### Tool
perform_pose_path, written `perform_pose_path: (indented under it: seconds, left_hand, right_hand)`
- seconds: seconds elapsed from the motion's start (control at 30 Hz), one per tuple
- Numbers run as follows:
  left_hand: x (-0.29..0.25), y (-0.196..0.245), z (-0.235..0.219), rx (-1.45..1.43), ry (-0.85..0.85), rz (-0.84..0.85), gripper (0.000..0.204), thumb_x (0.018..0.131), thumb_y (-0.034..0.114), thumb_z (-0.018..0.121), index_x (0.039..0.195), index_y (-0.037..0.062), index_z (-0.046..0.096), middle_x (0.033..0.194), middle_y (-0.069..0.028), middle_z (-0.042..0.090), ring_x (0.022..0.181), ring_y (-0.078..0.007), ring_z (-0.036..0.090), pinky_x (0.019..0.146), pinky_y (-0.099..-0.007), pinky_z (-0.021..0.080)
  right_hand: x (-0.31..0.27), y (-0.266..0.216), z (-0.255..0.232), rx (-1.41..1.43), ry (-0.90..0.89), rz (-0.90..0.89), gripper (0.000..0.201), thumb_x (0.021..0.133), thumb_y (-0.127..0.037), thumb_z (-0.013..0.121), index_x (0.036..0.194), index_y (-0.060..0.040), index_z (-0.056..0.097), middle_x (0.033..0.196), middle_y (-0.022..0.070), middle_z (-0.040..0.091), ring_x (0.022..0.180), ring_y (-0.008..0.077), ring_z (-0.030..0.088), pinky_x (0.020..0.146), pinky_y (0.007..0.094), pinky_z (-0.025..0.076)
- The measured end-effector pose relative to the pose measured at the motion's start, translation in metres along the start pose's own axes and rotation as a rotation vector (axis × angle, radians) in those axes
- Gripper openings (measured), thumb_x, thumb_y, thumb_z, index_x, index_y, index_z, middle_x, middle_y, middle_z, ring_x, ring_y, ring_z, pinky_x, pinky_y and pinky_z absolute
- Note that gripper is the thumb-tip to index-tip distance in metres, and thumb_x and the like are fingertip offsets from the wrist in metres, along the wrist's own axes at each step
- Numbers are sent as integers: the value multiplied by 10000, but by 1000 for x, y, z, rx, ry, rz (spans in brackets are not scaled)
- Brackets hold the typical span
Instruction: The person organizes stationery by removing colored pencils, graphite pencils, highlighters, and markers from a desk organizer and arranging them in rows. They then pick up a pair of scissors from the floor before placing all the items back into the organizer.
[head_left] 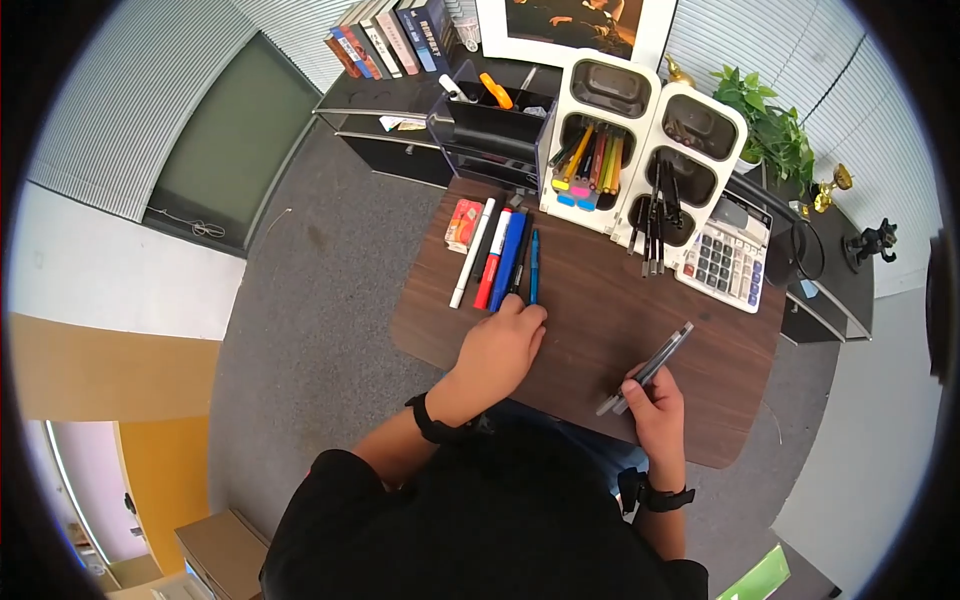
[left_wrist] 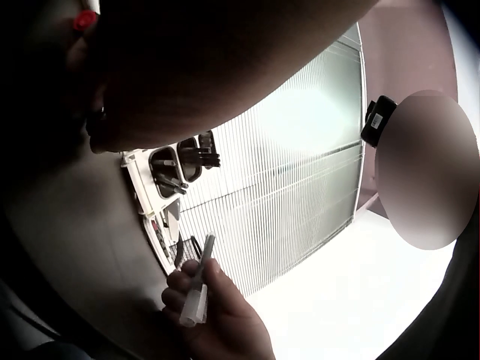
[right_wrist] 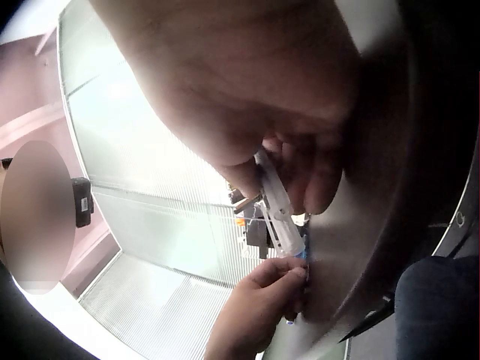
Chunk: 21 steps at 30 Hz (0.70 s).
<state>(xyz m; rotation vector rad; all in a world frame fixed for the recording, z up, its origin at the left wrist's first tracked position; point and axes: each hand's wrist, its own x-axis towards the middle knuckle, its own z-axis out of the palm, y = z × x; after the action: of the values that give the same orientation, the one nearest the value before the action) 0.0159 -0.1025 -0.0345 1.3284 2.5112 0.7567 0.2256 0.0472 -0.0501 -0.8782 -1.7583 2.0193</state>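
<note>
My left hand (head_left: 495, 352) is at the near end of a row of pens, its fingertips pinching the end of a slim black pen (head_left: 519, 268). Just right of that pen lies a teal pen (head_left: 535, 262). To its left are a blue marker (head_left: 508, 258), a red marker (head_left: 493, 262), another black pen (head_left: 483, 248) and a white marker (head_left: 472, 252). My right hand (head_left: 657, 408) grips clear-barrelled pens (head_left: 662, 357) over the desk's front right; the left wrist view shows the capped end of one clear pen (left_wrist: 196, 304) standing out of the fist.
Beside the row lies a red-and-white small box (head_left: 463, 224). A white organizer (head_left: 648, 100) holding pencils (head_left: 590, 160) and black pens (head_left: 655, 225) stands at the back, with a calculator (head_left: 725, 262) to its right. Behind the row is a dark desk caddy (head_left: 490, 130).
</note>
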Motion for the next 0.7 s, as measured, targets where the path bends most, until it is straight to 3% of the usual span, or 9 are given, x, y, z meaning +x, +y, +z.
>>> perform_pose_path:
  seconds: [0.23, 0.3, 0.63, 0.7]
  left_hand:
    - [5, -3, -16, 35, 115, -155, 401, 895, 234, 714, 1241, 83, 580, 1134, -173, 595, 916, -395, 668, 744, -467, 563]
    - [8, -2, -15, 162, 138, -265, 426, 886, 261, 728, 1241, 80, 579, 1158, -183, 583, 927, -414, 660, 756, -484, 557]
    - [7, -4, -15, 152, 33, -291, 413, 894, 231, 717, 1246, 79, 565, 1185, -179, 582, 961, -423, 654, 783, -496, 550]
    - [4, 1, -13, 151, 63, -213, 408, 880, 204, 727, 1235, 81, 567, 1170, -180, 581, 939, -420, 656, 763, -489, 552]
  right_hand:
    - [1, -1, -7, 19, -39, -2, 113, 957, -93, 691, 1011, -41, 606, 866, -37, 580, 781, 61, 545, 709, 225, 449]
    - [3, 0, -7, 30, -44, 13, 111, 957, -88, 689, 1012, -39, 606, 872, -36, 583, 784, 59, 551, 708, 226, 452]
    - [-1, -9, -10, 44, -72, 39, 122, 946, -83, 704, 1010, -40, 609, 873, -28, 599, 785, 56, 564, 699, 231, 463]
    - [-1, -4, -9, 66, -79, 19, 120, 943, -78, 705, 1010, -39, 613, 879, -25, 604, 787, 59, 563, 706, 232, 464]
